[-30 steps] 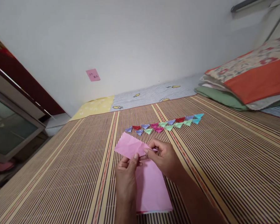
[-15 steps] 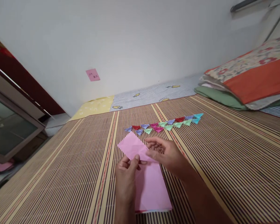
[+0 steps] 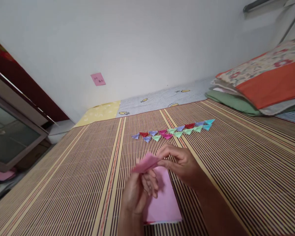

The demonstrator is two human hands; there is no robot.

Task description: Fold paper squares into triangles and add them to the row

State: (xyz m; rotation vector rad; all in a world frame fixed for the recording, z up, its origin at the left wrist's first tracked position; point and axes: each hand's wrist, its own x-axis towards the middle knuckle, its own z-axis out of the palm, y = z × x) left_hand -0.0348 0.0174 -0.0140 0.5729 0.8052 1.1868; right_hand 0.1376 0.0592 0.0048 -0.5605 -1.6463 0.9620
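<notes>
My pink paper (image 3: 147,162) blurred, my left hand (image 3: 137,190) hiding part of the pink stack (image 3: 165,205), my forearms (image 3: 217,205) cropped at the bottom, writing (image 3: 100,80) on the wall note (image 3: 97,75) (just dark strokes) too small to read

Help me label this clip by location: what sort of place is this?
Probably a bedroom: a striped mat, sheet-like patterned fabric showing beyond it, and what looks like folded bedding piled at the right.
</notes>
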